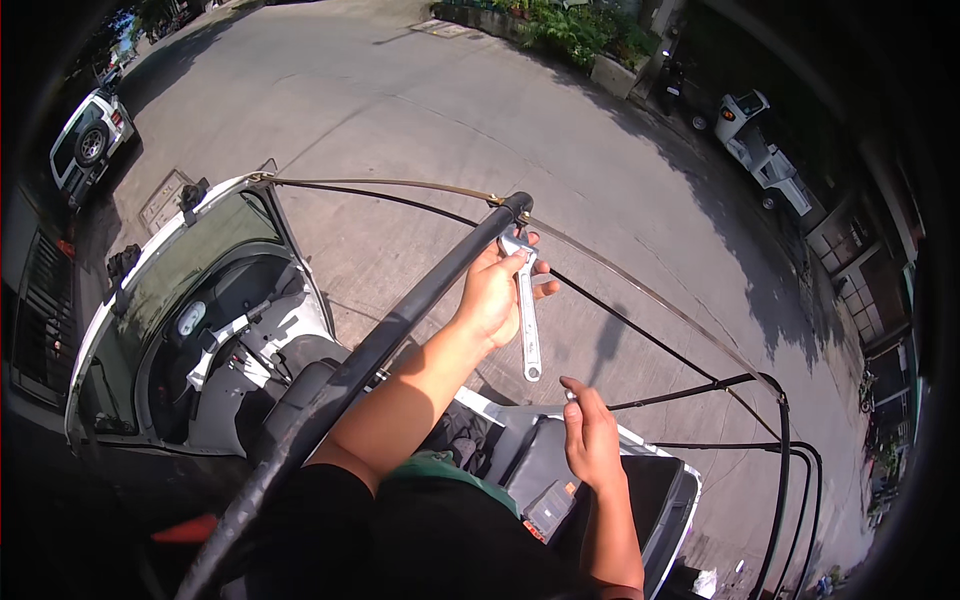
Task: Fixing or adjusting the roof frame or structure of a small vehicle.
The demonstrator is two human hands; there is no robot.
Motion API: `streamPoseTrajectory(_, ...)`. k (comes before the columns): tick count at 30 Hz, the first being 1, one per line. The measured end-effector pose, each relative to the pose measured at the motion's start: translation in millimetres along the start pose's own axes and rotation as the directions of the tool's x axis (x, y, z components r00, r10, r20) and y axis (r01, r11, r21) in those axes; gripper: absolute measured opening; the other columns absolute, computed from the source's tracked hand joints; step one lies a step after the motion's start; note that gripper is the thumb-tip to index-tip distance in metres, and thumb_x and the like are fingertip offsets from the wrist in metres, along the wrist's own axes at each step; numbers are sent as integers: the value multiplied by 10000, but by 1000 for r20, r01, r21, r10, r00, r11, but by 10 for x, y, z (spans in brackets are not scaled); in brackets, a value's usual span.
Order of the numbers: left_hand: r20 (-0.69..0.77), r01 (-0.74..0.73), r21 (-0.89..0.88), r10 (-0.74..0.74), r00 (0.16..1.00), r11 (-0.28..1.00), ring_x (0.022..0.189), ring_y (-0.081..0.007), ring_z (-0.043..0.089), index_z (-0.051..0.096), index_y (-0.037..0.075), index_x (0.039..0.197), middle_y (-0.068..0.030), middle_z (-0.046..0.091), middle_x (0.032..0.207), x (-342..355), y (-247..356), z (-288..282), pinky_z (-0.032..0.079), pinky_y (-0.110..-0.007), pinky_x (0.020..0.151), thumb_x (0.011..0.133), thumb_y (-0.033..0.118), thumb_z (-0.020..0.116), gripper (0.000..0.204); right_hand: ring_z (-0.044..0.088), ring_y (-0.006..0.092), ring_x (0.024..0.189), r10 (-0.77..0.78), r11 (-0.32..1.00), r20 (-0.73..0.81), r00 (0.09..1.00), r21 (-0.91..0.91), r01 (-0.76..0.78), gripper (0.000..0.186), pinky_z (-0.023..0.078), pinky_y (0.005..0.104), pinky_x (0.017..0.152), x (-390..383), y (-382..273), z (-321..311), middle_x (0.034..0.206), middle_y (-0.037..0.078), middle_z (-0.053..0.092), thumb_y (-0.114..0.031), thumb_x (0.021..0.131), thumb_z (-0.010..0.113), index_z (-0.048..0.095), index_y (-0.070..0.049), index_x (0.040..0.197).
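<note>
My left hand (492, 295) is closed on a silver adjustable wrench (529, 340), whose head sits just below a bolted joint at the end of a thick black tube (405, 318). The wrench handle hangs downward. A thin metal strip (630, 272) crosses that joint. My right hand (590, 435) is lower and to the right, with a small silvery piece (570, 395) pinched at the fingertips, too small to name.
I am at an open three-wheeled vehicle with a windshield (190, 265), grey seat (535, 455) and black frame bars (782, 440). A white car (85, 145) and a white three-wheeler (760, 155) stand along the paved street (450, 100), beside plants (570, 30).
</note>
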State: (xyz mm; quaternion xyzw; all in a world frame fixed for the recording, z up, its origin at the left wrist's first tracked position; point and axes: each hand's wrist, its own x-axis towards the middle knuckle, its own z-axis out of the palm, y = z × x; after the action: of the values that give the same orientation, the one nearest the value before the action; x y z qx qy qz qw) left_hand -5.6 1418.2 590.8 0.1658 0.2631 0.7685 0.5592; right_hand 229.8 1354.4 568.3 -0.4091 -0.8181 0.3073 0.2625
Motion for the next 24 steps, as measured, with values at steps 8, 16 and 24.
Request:
streamPoseTrajectory(8, -13, 47, -36, -48, 999, 998, 988, -248, 621, 454, 51, 1221, -88, 456, 1248, 21, 19, 87, 649, -453, 752, 1040, 81, 411, 188, 559, 266, 722, -293, 935, -39, 955, -220, 278, 301, 473, 377, 676, 992, -520, -479, 816, 117, 520, -72, 919, 661, 671, -40, 1218)
streamPoseTrajectory(16, -24, 16, -109, -19, 1000, 994, 1110, -317, 629, 465, 90, 1192, -71, 463, 1220, -16, -9, 157, 605, -546, 857, 1053, 171, 380, 182, 594, 295, 698, -462, 839, -8, 887, -327, 434, 251, 486, 403, 649, 1459, -394, -624, 834, 118, 567, -97, 892, 689, 685, -35, 1136)
streamPoseTrajectory(24, -120, -69, 4, 68, 990, 998, 1365, -315, 464, 364, 190, 1419, -89, 479, 1405, -43, -241, 169, 390, -490, 1066, 1057, 228, 406, 367, 521, 74, 605, -77, 901, 154, 985, 433, 2, 202, 415, 257, 536, 1233, -87, 33, 721, 33, 654, -151, 917, 698, 673, 45, 961)
